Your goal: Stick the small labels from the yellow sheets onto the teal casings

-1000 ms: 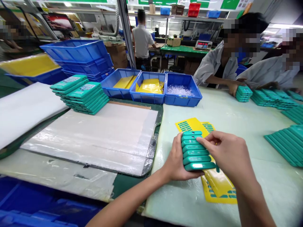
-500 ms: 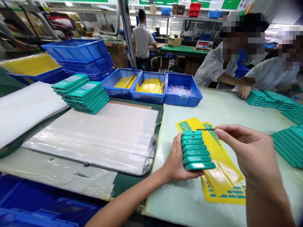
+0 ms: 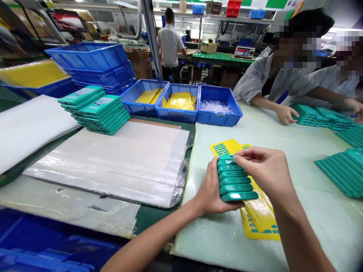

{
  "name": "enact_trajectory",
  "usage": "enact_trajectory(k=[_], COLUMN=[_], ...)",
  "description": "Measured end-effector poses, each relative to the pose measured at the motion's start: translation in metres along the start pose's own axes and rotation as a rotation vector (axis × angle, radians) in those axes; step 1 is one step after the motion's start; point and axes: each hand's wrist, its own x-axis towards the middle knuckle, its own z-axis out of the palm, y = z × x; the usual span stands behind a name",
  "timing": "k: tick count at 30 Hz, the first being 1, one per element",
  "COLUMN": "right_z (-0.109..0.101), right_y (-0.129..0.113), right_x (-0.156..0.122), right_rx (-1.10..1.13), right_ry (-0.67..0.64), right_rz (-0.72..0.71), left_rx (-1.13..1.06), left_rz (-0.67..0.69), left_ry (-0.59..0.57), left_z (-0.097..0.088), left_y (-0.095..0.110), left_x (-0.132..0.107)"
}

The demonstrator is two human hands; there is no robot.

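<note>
A stack of flat, rounded green plastic cases rests in my left hand, whose fingers and thumb wrap around its left side. The cases' narrow ends face me. At the top end of the stack, my right hand pinches with thumb and forefinger against the uppermost case. Whatever lies between those fingertips is hidden. Beneath both hands are yellow sheets with rows of green strips, lying on the pale table mat.
More green cases are piled at the left beside a white board; others lie at the right. Blue bins with yellow sheets and clear bits line the back. Co-workers' hands handle cases at far right.
My right hand has moved left onto the top of the stack. The thin dark strip seen in its fingertips earlier no longer shows. A co-worker's hand has shifted left.
</note>
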Motion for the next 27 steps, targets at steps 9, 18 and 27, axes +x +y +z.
enact_trajectory(k=[9, 18, 27], right_z=[-0.017, -0.045, -0.030], right_y=[0.009, 0.134, 0.169], right_x=[0.028, 0.022, -0.002], right_rx=[-0.430, -0.374, -0.392], right_ry=[0.044, 0.033, -0.066], right_rz=[-0.226, -0.025, -0.076], left_rx=[-0.006, 0.019, 0.019], left_rz=[-0.014, 0.013, -0.021], left_ry=[-0.019, -0.023, -0.029], left_z=[-0.002, -0.005, -0.006], left_y=[0.000, -0.002, 0.001], left_x=[-0.001, -0.003, -0.001])
